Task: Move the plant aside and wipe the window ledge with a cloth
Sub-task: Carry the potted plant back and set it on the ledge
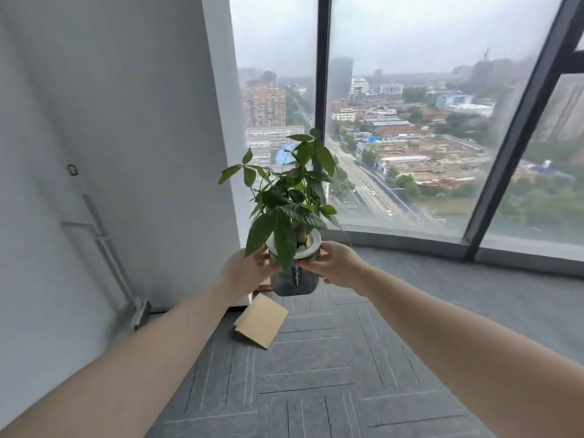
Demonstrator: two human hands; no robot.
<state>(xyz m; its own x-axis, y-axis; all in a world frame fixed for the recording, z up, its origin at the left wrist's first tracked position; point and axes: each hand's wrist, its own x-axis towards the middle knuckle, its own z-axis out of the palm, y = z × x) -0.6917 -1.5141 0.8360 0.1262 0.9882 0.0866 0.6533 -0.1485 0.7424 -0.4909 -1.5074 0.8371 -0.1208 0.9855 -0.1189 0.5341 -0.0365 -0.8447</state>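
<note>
A green leafy plant [289, 197] grows from a dark glass pot [294, 281] with a white collar. I hold the pot in the air in front of me, above the carpet. My left hand [245, 273] grips its left side and my right hand [339, 267] grips its right side. The low grey window ledge [410, 243] runs along the foot of the big window, behind and to the right of the pot. No cloth is in view.
A brown cardboard piece [260, 322] lies on the grey carpet [316, 374] below the pot. A white wall [126, 121] with a metal-framed object leaning on it [104, 248] stands at the left. Dark window mullions [322, 74] divide the glass.
</note>
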